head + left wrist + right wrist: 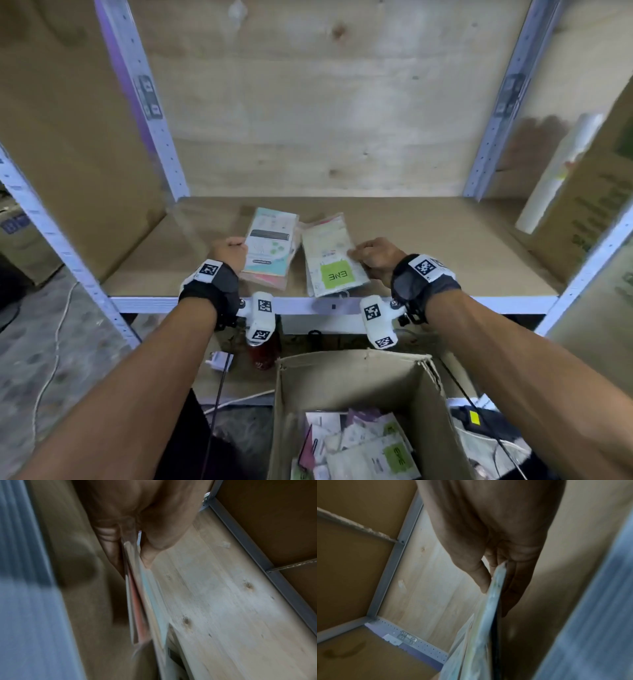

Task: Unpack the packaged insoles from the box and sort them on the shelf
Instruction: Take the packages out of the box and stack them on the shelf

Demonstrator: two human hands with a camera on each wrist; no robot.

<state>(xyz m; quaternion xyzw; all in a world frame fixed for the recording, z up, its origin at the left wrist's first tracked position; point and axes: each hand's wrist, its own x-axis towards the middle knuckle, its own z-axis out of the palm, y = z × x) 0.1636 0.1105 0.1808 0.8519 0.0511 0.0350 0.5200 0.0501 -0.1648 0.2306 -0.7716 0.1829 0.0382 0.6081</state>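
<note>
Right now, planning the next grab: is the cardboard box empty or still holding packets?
Not empty. The cardboard box stands open with insole packets piled inside.

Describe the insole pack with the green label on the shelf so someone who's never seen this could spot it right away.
Start at the brown shelf board between the grey metal uprights. Two flat packs lie near its front edge; take the right-hand one, which the right hand is pinching. Unlike the teal-and-white pack beside it, it is cream with a bright green label.
</note>
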